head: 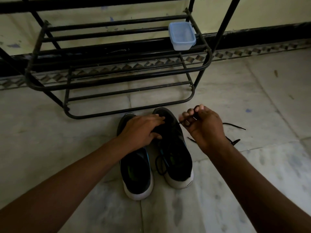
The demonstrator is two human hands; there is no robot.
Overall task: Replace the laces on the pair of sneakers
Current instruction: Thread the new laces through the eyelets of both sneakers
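1. Black uppers, white soles: a pair of sneakers stands side by side on the floor [252, 165], toes pointing away from the person toward a shoe rack [209, 58].
2. Left-side sneaker [136, 169]: its heel opening faces the camera. Its toe end is mostly hidden under the left forearm and hand.
3. Right-side sneaker [175, 148]: set slightly farther forward, with blue trim along the collar. A slack loop of black lace lies over its heel opening.
4. Left hand [141, 130]: reaches across the left-side sneaker and presses on the forefoot of the right-side sneaker. Its fingers are stretched nearly straight over the upper, with the thumb tucked toward the tongue.
5. Right hand [205, 128]: raised just right of the right-side sneaker's toe, fingers curled in tight and pinching a black lace [181, 122]. A short stretch of this lace runs taut from the fingertips down to the shoe's upper.
6. Loose lace [234, 126]: black, lying on the floor to the right of the right hand, partly hidden behind the wrist.
7. Shoe rack: black metal tube, two barred shelves, set against a pale yellow wall [101, 17].
8. Plastic container [182, 36]: pale blue, translucent and square, sitting at the right end of the upper shelf.
9. Floor: pale stone tile, with a patterned border strip along the wall.
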